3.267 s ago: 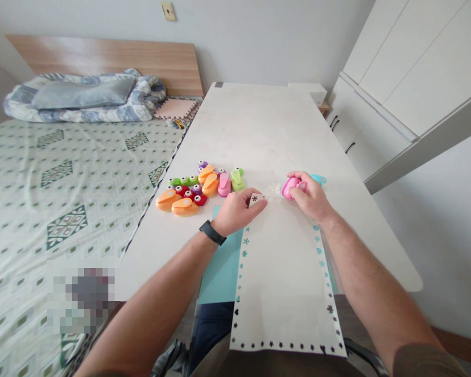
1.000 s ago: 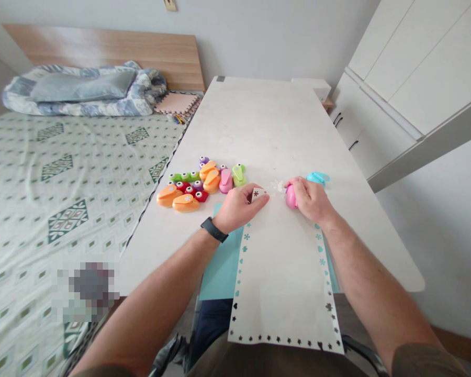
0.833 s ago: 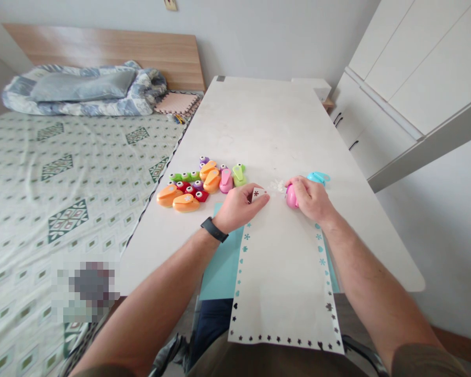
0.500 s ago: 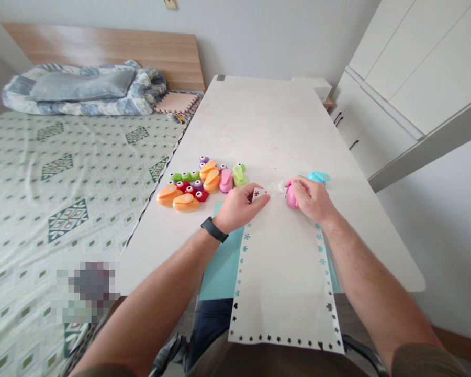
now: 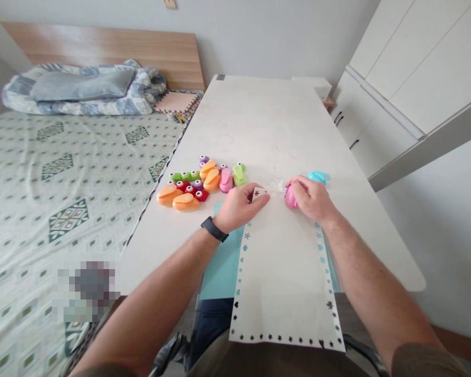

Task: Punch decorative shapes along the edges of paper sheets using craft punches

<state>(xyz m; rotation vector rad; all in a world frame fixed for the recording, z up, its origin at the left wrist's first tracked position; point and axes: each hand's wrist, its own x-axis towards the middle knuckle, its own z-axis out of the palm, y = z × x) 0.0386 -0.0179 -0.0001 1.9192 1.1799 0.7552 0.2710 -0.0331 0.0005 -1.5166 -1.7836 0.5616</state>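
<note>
A home bedroom, double bed (image 5: 82, 173), wooden headboard (image 5: 102, 44), white wardrobe (image 5: 412, 68)

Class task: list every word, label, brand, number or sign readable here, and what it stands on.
No words, brands or numbers are readable.
"*": dark mark on the small white card in the left hand.
Heart, star and flower-shaped marks: along the border of the white paper sheet.
Orange craft punch: a white flower shape on top.
Pink craft punch in the right hand: any lettering is hidden or too small.
Black wristband: nothing readable.
</note>
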